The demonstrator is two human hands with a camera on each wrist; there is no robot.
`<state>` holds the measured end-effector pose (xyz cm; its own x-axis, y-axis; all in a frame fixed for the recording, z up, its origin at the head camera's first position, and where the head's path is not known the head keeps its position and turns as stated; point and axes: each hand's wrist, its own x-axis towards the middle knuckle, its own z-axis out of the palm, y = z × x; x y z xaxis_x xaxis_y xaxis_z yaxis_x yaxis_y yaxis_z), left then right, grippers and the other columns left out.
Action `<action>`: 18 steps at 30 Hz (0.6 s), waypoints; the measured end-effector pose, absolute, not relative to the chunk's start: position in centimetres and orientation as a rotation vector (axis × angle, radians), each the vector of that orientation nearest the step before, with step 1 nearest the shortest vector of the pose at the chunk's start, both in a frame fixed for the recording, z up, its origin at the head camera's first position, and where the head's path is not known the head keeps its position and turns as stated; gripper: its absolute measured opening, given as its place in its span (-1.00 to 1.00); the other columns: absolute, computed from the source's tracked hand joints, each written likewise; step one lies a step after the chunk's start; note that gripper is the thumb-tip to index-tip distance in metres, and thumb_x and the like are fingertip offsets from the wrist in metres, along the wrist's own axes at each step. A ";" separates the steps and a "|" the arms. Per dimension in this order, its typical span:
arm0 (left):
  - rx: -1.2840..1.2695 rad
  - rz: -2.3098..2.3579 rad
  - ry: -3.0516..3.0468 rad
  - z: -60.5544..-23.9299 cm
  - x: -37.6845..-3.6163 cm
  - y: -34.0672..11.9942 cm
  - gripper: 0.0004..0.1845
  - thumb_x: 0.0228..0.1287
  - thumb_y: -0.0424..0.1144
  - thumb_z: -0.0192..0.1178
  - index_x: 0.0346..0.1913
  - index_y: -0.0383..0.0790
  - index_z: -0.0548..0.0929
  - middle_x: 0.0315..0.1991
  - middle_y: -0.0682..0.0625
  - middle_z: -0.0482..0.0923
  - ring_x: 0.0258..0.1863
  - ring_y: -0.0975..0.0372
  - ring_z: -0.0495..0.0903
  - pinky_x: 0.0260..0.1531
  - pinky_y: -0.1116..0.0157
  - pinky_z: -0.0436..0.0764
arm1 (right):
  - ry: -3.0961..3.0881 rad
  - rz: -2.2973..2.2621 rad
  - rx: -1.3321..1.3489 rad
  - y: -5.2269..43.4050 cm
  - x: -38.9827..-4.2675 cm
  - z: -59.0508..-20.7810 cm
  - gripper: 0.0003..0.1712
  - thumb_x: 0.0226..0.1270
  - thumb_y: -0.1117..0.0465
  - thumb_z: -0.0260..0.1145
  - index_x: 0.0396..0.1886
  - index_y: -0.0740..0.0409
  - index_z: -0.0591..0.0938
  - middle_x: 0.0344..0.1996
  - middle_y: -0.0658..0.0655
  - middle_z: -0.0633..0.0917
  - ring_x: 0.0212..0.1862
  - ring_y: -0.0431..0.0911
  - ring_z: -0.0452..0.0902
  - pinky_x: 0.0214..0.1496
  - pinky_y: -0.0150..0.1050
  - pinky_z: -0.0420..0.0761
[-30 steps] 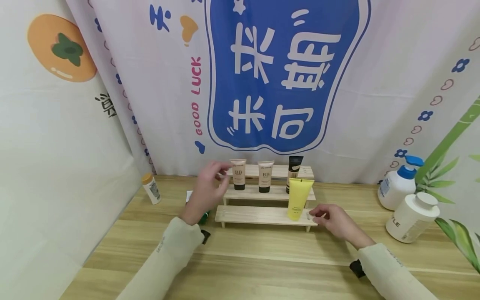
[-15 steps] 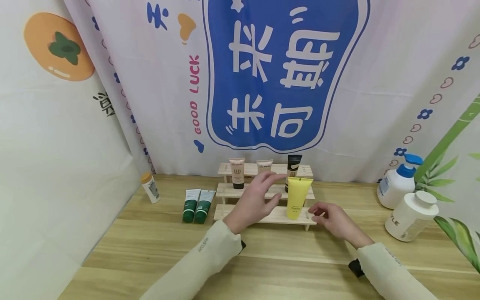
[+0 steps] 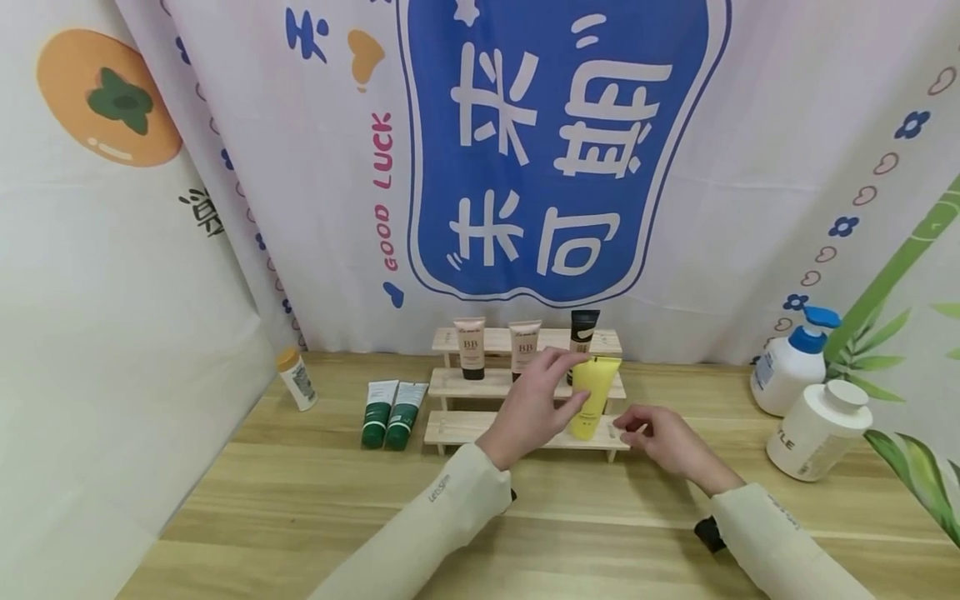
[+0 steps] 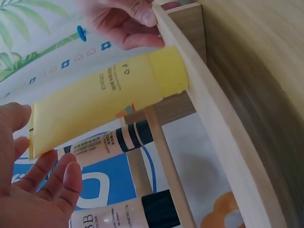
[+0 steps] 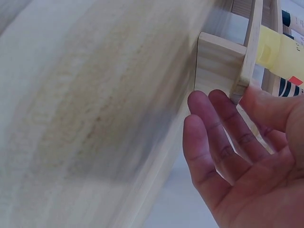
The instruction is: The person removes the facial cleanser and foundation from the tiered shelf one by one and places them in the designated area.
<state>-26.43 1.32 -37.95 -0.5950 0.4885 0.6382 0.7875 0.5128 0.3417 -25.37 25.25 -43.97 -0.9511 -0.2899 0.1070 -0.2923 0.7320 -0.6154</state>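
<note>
A stepped wooden rack [image 3: 457, 427] stands on the table against the curtain. On its lowest step a yellow squeeze tube [image 3: 602, 383] stands cap down, leaning slightly. My left hand [image 3: 525, 410] holds the tube near its flat top end, thumb on one edge and index finger on the other, as the left wrist view shows. My right hand [image 3: 667, 440] grips the right end of the lowest step between thumb and fingers. The middle step bears two BB cream tubes, a left one [image 3: 471, 346] and a right one [image 3: 525, 340], plus a black-topped tube [image 3: 584, 327] partly hidden behind the yellow one.
Two green-and-white tubes, one [image 3: 377, 414] beside another [image 3: 406, 414], lie left of the rack. Farther left is a small orange-capped bottle [image 3: 297, 380]. A blue-topped pump bottle [image 3: 787, 371] and a white jar [image 3: 819, 432] stand at the right.
My left hand has moved right from beside the left BB cream tube, past the other, to the yellow tube's top. The right hand has stayed at the rack's end.
</note>
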 end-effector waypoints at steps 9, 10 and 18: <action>-0.992 -0.960 -2.320 -39.1 -26.7 2.4 -0.54 0.26 -0.28 0.25 0.18 -0.16 0.36 0.05 0.01 0.47 -0.11 0.34 0.48 -0.11 0.52 0.45 | -2.915 1.065 0.492 25.2 -25.5 -44.2 -0.83 0.24 0.37 0.30 -0.21 0.08 0.66 -0.28 -0.02 0.65 -0.25 -0.15 0.51 -0.25 -0.22 0.53; -0.994 -0.969 -2.310 -39.2 -26.7 2.4 -0.55 0.26 -0.30 0.24 0.17 -0.18 0.36 0.03 0.00 0.48 -0.13 0.33 0.49 -0.13 0.53 0.46 | -2.914 1.070 0.493 25.2 -25.5 -44.2 -0.83 0.24 0.37 0.30 -0.21 0.08 0.66 -0.28 -0.02 0.65 -0.25 -0.15 0.51 -0.25 -0.22 0.53; -1.020 -1.001 -2.230 -39.4 -26.5 1.1 -0.60 0.25 -0.39 0.22 0.11 -0.29 0.37 -0.14 -0.03 0.49 -0.29 0.28 0.48 -0.34 0.50 0.49 | -2.893 1.071 0.488 25.2 -25.4 -44.2 -0.85 0.23 0.38 0.31 -0.23 0.10 0.67 -0.29 0.00 0.65 -0.25 -0.13 0.52 -0.25 -0.21 0.52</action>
<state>-26.52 1.14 -39.38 -0.6019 0.4311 0.6722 0.7888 0.4523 0.4162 -25.36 25.25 -44.16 -0.9509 -0.2833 0.1246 -0.2961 0.7159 -0.6323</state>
